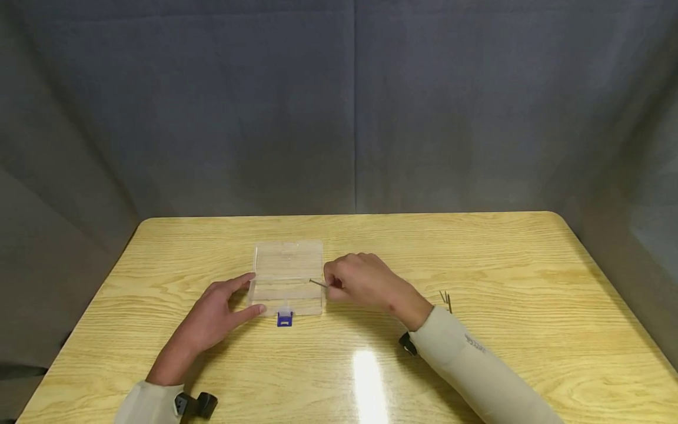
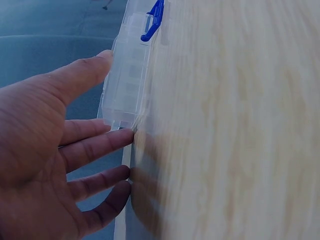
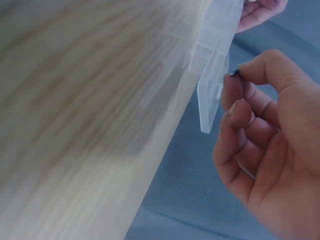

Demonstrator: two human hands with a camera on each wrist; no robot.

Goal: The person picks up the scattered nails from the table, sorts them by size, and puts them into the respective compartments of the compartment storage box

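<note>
Between the two hands, on the wooden worktop (image 1: 477,247), a clear plastic compartment box (image 1: 288,277), lid open, blue latch (image 1: 284,319) at its near edge. Just left of the box, the left hand (image 1: 214,315), relaxed and holding nothing: thumb along the near left corner, straight fingers against the left side wall. Just right of the box, the right hand (image 1: 360,282), fingers curled, pinching a thin metal pin (image 1: 318,283) between thumb and forefinger. Pin tip beyond the fingertips toward the left hand, over the right edge of the box; touching the plastic or not, impossible to tell. Well behind the right wrist, farther right on the worktop, a small cluster of loose pins (image 1: 446,299).
</note>
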